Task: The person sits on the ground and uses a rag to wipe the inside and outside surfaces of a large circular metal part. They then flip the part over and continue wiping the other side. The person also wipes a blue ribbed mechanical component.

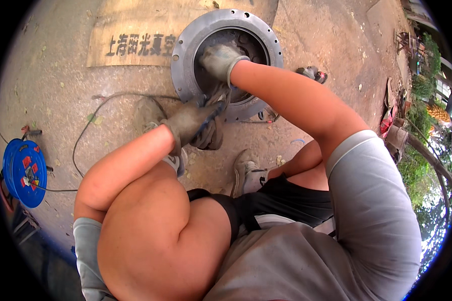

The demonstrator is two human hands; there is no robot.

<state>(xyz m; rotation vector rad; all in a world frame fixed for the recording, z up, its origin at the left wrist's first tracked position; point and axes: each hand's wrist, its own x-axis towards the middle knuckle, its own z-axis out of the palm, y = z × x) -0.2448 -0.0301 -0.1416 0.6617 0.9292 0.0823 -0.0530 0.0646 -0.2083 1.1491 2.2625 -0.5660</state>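
Observation:
A round grey metal housing (186, 75) with a wide flange and several bolt holes lies on the ground in front of me, its opening facing up. My right hand (221, 59), in a dirty grey work glove, reaches into that opening; its fingers are bent down and mostly hidden. At the near left rim, my gloved left hand (192, 121) is closed around a crumpled dark grey rag (219, 96). Part of the rag comes up over the flange edge, close to my right wrist. The dark interior hides what my right fingers touch.
A wooden board (135, 52) with stencilled marks lies beyond the housing. At far left stands a blue cable reel (25, 173), its black cable (75, 145) running toward the housing. A dark hand-held tool (312, 74) lies at right. My shoes (246, 170) flank the near ground.

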